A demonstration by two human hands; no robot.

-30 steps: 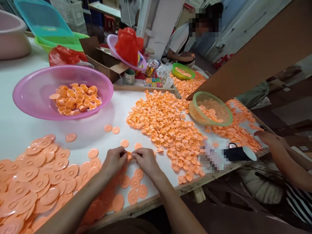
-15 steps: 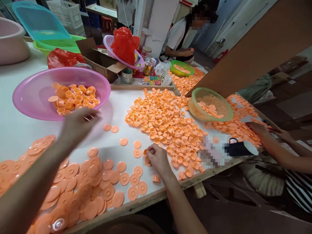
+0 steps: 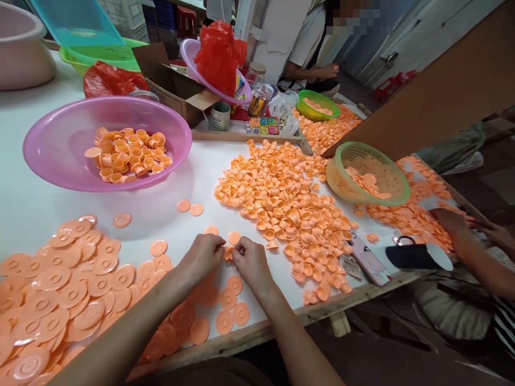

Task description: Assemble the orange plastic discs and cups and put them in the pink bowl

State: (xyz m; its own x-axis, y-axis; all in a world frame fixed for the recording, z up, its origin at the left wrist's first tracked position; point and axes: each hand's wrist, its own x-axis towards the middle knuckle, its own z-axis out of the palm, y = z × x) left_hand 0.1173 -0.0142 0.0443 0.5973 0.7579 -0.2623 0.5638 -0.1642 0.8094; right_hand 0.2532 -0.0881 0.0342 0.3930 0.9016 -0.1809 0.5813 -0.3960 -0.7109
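Observation:
My left hand (image 3: 204, 256) and my right hand (image 3: 252, 262) meet over the white table, fingertips pinched together. Between them is a small orange plastic toy cup (image 3: 228, 253), partly hidden by the fingers. Orange saucers (image 3: 228, 299) lie flat just below the hands, and one more saucer (image 3: 234, 238) shows right above them. A heap of orange toy cups (image 3: 277, 198) spreads beyond my right hand. Left of my left forearm is a big pile of larger orange saucers (image 3: 60, 279). Cups with saucers attached (image 3: 132, 150) sit in a pink basin (image 3: 48, 155).
A green colander (image 3: 396, 182) holding orange pieces stands right of the heap. A phone (image 3: 368, 257) and a dark mug (image 3: 406, 256) lie near the front edge (image 3: 317, 313). Another person's hand (image 3: 450, 222) works at the right. A cardboard box (image 3: 173, 86) stands at the back.
My left hand has come away from the pink basin, moving right and down to meet my right hand. The view has shifted slightly.

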